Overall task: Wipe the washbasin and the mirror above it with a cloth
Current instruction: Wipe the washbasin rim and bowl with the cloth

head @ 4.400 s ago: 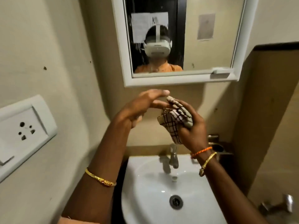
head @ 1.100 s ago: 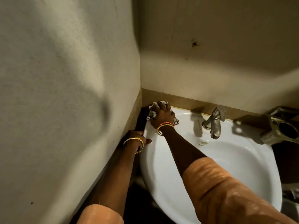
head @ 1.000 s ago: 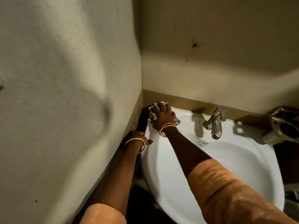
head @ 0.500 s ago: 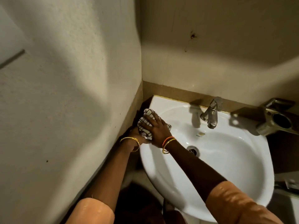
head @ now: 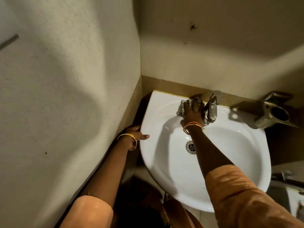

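The white washbasin fills the lower middle of the head view, with its drain near the centre. My right hand presses a white checked cloth flat on the basin's back rim, just left of the metal tap. My left hand grips the basin's left edge beside the side wall, thumb on the rim. The mirror is out of view.
A metal holder is fixed on the wall to the right of the tap. The side wall stands close on the left, the back wall right behind the basin. More metal fittings lie at the right edge.
My right hand has slid the cloth from the basin's left rim along the back to beside the tap. My left hand has stayed on the left edge.
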